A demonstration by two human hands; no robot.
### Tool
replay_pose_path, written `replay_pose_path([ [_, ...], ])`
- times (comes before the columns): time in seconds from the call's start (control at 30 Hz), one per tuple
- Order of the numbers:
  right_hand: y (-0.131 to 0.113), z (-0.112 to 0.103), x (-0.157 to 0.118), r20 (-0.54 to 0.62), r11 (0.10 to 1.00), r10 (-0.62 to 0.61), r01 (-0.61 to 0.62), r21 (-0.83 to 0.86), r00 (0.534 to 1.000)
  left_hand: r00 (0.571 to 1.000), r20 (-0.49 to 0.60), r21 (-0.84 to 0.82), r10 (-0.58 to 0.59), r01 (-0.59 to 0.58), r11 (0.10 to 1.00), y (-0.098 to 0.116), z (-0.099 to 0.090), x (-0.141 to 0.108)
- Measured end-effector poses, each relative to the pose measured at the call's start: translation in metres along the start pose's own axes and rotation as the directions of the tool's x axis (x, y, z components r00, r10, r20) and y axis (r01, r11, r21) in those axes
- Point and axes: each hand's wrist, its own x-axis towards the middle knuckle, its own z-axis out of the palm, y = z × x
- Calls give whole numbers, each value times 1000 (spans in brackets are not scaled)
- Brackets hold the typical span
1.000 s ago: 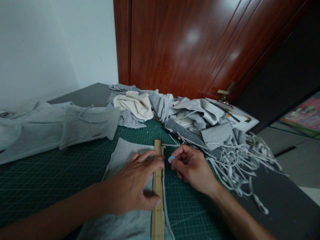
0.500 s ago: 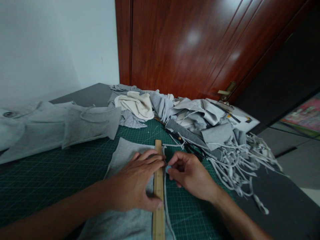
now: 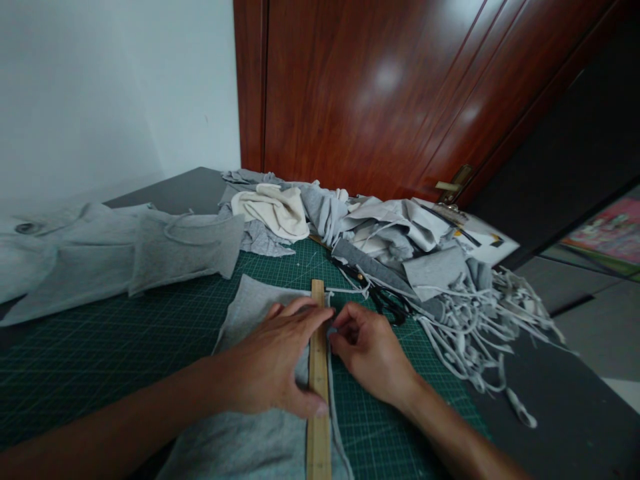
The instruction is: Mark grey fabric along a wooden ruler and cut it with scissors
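Observation:
My left hand (image 3: 280,357) lies spread over a wooden ruler (image 3: 319,440), its fingertips and thumb pressing on it. Beneath the ruler is a piece of grey knit fabric (image 3: 240,443), with a narrow strip of its edge showing along the ruler's right side. My right hand (image 3: 373,350) is closed in a pinch around a small bluish piece of tailor's chalk (image 3: 332,331), mostly hidden by the fingers. The chalk is at the ruler's right edge, close to my left fingertips.
A green cutting mat (image 3: 125,360) covers the table. Black-handled scissors (image 3: 395,308) lie beyond my right hand, partly under scraps. Grey fabric scraps (image 3: 435,267) and cut strips (image 3: 465,347) are heaped behind and to the right. Folded grey fabric pieces (image 3: 185,250) lie at left.
My right hand has shifted slightly left and closer to the ruler, covering more of the chalk. My left fingers have lifted into a slightly more arched pose. The ruler stays on the fabric.

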Motion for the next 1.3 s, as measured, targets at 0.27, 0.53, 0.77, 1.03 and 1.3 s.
replay_pose_path([
  [0.27,-3,4,6,19,999,-44,44,-10,999,999,-46,-10,0,-1,1000,3,-1,-1],
  [0.53,-3,-6,1,159,996,-57,46,75,986,1000,-27,12,2,-2,1000,4,-2,-1],
  [0.77,-19,-20,-44,202,954,-278,294,-51,939,993,-100,-34,61,-65,997,-4,5,-2],
  [1.03,-13,-22,-74,313,804,-516,577,-144,797,990,-77,-21,120,-122,992,-7,5,2],
  [1.3,-11,-13,-65,115,958,-230,246,-149,966,995,-33,7,98,-98,995,-5,2,3],
])
